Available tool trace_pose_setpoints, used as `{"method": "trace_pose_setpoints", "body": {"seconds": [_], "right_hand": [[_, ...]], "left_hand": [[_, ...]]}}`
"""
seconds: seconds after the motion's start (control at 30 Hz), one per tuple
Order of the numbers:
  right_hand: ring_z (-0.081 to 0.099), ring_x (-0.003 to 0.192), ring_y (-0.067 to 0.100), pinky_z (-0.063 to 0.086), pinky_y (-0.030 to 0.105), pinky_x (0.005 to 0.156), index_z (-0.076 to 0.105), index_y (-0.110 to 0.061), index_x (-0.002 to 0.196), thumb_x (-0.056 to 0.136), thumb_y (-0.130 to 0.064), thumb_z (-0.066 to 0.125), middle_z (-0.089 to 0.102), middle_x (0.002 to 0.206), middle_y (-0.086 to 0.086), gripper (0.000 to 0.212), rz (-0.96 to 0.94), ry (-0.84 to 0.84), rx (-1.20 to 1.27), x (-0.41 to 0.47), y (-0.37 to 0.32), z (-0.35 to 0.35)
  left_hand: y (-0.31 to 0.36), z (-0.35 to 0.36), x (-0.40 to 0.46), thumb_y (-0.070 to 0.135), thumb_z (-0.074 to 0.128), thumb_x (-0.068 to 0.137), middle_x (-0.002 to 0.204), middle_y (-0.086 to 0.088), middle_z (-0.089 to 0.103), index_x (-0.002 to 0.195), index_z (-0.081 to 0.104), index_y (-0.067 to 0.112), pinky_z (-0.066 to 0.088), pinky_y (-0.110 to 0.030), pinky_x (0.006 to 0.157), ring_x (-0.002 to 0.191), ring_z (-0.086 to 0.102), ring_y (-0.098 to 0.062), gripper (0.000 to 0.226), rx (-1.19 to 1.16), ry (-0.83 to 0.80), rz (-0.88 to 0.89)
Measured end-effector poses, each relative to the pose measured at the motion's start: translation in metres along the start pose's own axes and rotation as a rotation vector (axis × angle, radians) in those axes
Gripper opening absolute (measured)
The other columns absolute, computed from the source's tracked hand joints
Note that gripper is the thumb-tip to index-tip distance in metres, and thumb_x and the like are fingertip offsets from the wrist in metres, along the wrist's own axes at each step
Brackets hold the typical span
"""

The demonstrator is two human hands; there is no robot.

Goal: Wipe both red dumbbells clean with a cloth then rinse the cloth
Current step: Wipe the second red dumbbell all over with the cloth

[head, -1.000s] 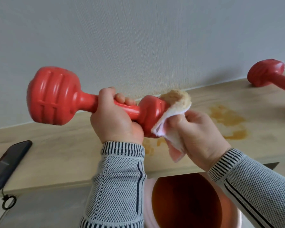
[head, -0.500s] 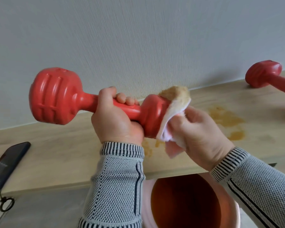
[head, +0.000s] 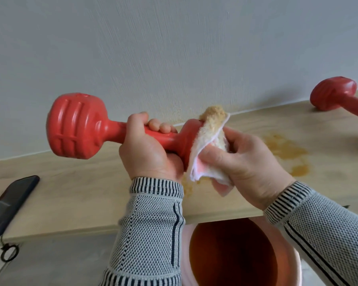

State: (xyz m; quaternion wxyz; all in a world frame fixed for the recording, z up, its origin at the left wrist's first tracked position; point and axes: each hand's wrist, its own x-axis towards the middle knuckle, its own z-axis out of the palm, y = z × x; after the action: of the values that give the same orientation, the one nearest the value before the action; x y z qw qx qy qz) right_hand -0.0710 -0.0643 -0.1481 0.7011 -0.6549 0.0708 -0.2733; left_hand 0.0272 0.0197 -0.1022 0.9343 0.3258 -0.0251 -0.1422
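A red dumbbell [head: 95,129] is held above the wooden shelf [head: 70,195] while its right end is wiped with a cloth [head: 207,149].

The handle is gripped by the left hand [head: 149,155], fingers curled tight around it. The cloth, stained brown at its top, is pinched against the dumbbell's end by the right hand [head: 248,164]. A second red dumbbell [head: 337,96] is seen lying on the shelf at far right, near brown stains [head: 285,149]. Below the shelf edge, a pink bucket [head: 186,256] is seen holding brownish water [head: 232,256]. A dark phone [head: 10,205] is seen at the left.
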Motion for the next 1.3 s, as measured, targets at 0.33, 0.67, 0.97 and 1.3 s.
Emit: {"method": "trace_pose_setpoints", "body": {"seconds": [0.33,0.67,0.97,1.3], "right_hand": [[0.055,0.068,0.025,0.047,0.033,0.054,0.062,0.009,0.106,0.076,-0.04,0.07,0.055,0.088,0.02,0.058,0.187,-0.263,0.538,0.007,0.011,-0.012],[0.039,0.034,0.02,0.032,0.021,0.035,0.066,-0.003,0.088,0.069,-0.035,0.081,0.053,0.058,0.02,0.041,0.031,-0.058,0.165,0.004,-0.003,-0.005],[0.038,0.039,0.025,0.028,0.034,0.039,0.063,-0.002,0.087,0.076,-0.035,0.071,0.052,0.062,0.026,0.037,0.086,-0.081,0.213,-0.001,0.006,0.0],[0.055,0.053,0.028,0.045,0.039,0.053,0.071,-0.003,0.073,0.073,-0.026,0.077,0.06,0.066,0.019,0.024,0.184,-0.048,0.362,0.0,-0.007,-0.005]], "left_hand": [[0.005,0.004,-0.012,0.012,0.05,0.082,0.051,0.004,0.038,0.057,0.042,0.019,0.041,-0.025,0.05,0.043,0.037,-0.012,0.027,0.059,-0.247,0.09],[-0.004,0.008,-0.003,0.03,0.068,0.091,0.055,0.002,0.053,0.07,0.052,0.014,0.059,-0.049,0.077,0.05,0.054,-0.014,0.031,0.09,0.049,-0.014],[-0.006,0.011,-0.001,0.011,0.063,0.086,0.053,0.005,0.051,0.065,0.05,0.015,0.05,-0.031,0.059,0.049,0.053,-0.015,0.025,0.226,0.095,0.3],[0.0,0.005,-0.006,0.004,0.048,0.085,0.052,0.004,0.039,0.059,0.042,0.017,0.041,-0.025,0.05,0.044,0.04,-0.014,0.03,0.042,-0.125,0.129]]}}
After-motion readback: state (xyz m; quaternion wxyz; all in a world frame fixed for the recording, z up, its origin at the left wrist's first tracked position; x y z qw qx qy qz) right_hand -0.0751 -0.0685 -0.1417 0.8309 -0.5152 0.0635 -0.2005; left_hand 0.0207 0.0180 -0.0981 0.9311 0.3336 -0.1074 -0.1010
